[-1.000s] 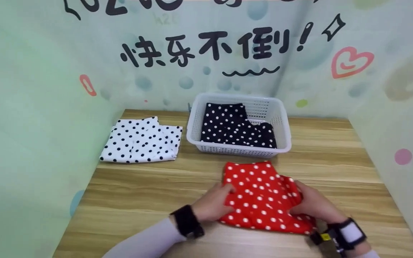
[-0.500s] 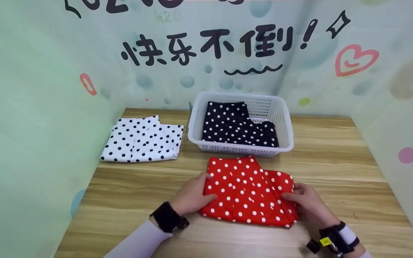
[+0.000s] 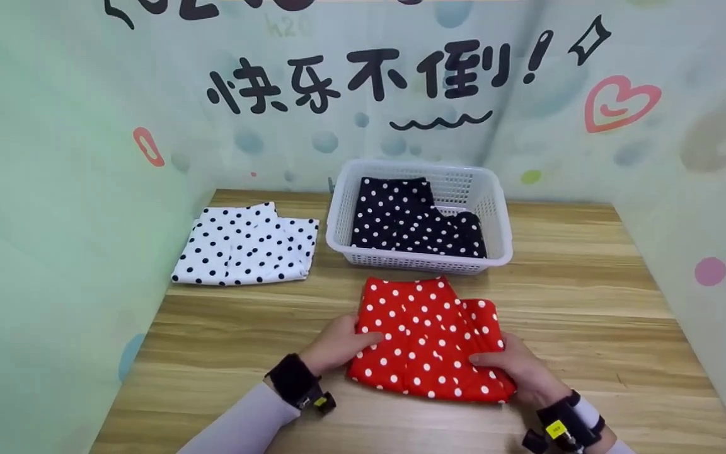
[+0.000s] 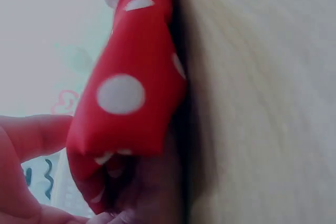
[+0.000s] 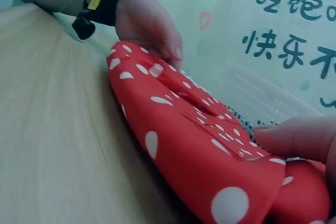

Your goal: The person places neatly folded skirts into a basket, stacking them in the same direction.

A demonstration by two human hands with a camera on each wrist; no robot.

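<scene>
A folded red garment with white polka dots [image 3: 423,343] lies near the front of the wooden table, close against its surface. My left hand [image 3: 336,345] grips its left edge, thumb on top and the other fingers underneath. At the right edge, my right hand [image 3: 522,367] pinches the fabric the same way. The left wrist view shows the thick folded end of the red garment [image 4: 123,82] beside the left thumb [image 4: 39,135]. In the right wrist view the right thumb [image 5: 294,137] presses on the layers, and the left hand [image 5: 149,27] is at the far end.
Behind the red garment stands a white plastic basket [image 3: 495,236] holding a folded black garment with white dots [image 3: 401,217]. A folded white garment with black dots [image 3: 246,246] lies at the back left. Printed curtains [image 3: 363,145] bound the table [image 3: 224,353] at the back and sides.
The red garment has moved left from where it was a second ago, with both hands at its edges. Over the last half second its right part has bunched inward as the right hand shifted left.
</scene>
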